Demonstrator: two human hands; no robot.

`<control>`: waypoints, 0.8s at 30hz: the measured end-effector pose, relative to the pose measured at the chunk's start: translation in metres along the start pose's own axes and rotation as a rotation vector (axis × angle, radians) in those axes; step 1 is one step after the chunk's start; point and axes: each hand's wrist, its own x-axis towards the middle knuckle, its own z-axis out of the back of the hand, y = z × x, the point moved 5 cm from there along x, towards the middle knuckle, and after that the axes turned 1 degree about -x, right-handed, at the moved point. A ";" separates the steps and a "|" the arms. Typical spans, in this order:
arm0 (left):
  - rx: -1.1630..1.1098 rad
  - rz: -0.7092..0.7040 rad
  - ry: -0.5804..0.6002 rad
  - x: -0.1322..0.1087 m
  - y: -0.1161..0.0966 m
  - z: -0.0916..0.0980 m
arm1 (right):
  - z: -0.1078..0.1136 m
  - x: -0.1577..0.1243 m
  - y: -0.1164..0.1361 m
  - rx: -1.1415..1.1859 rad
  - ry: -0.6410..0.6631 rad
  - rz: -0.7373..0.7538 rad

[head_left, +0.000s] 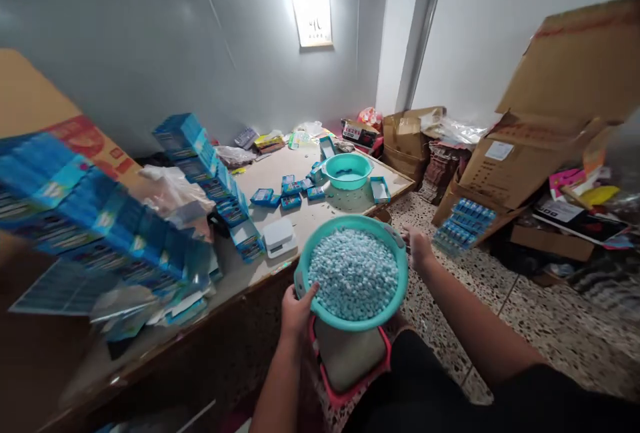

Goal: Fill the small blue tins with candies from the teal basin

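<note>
Turquoise plastic forms the round basin (403, 276), which is at the centre and holds many small pale pieces (355, 269). It lies between two hands: toward 2 o'clock from the left hand (296, 313), and between 8 and 9 o'clock from the right hand (419, 248). Being round, the basin has no real long axis, but its two handles make a line from about 8 to 2 o'clock. The left hand pinches the rim near one handle, with the thumb on top. The right hand is beside the opposite handle, fingers bent; whether they grip, I cannot tell. From this basin, a second basin (347, 183) stands at 12 o'clock on the bench (270, 166). Hidden are the left fingers under the rim and the underside, so its contact with the red-edged platform (350, 356) at 6 o'clock is not clear. Blue boxes (107, 209) at 9 o'clock are blurred and partly cut off.
</note>
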 end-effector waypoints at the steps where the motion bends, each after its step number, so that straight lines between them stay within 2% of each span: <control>1: -0.004 -0.013 -0.062 0.025 -0.011 -0.008 | -0.017 0.029 0.006 0.019 0.051 -0.007; 5: 0.035 -0.029 -0.369 0.117 -0.051 -0.030 | -0.089 0.145 0.022 0.078 0.231 -0.033; 8: 0.128 0.022 -0.568 0.179 -0.068 -0.040 | -0.150 0.226 0.027 0.102 0.345 -0.008; 10: 0.217 0.042 -0.666 0.216 -0.074 -0.045 | -0.188 0.269 0.026 0.107 0.389 0.032; 12: 0.300 0.061 -0.731 0.247 -0.074 -0.050 | -0.217 0.299 0.017 0.082 0.406 0.055; 14: 0.377 0.094 -0.780 0.270 -0.067 -0.054 | -0.239 0.317 0.000 0.027 0.406 0.069; 17: 0.499 0.166 -0.838 0.289 -0.053 -0.056 | -0.260 0.329 -0.030 -0.085 0.375 0.112; 20: 0.611 0.218 -0.862 0.295 -0.045 -0.057 | -0.269 0.331 -0.048 -0.184 0.373 0.157; 24: 0.749 0.286 -0.890 0.291 -0.051 -0.061 | -0.271 0.326 -0.052 -0.242 0.415 0.183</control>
